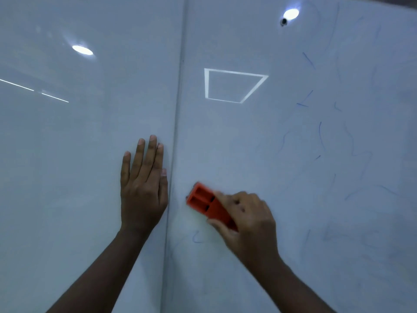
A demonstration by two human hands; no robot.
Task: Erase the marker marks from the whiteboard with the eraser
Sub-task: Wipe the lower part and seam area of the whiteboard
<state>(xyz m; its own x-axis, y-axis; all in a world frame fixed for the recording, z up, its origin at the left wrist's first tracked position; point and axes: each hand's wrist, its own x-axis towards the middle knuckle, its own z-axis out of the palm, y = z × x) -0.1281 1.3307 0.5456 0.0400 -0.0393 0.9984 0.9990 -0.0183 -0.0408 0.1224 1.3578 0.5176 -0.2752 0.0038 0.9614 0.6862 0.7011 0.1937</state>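
A glossy whiteboard (225, 136) fills the view, split by a vertical seam (176, 132). My right hand (250, 224) grips an orange eraser (204, 201) and presses it flat on the right panel, just right of the seam. My left hand (143, 184) lies flat on the left panel with fingers spread, holding nothing. Faint blue marker strokes (320, 136) are scattered over the right part of the board. A small blue squiggle (196, 237) sits just below the eraser.
Ceiling lights reflect in the board: an oval glare (82, 50) on the left panel, a bright square outline (232, 85) and a second glare (291, 14) on the right panel. The left panel shows no marks.
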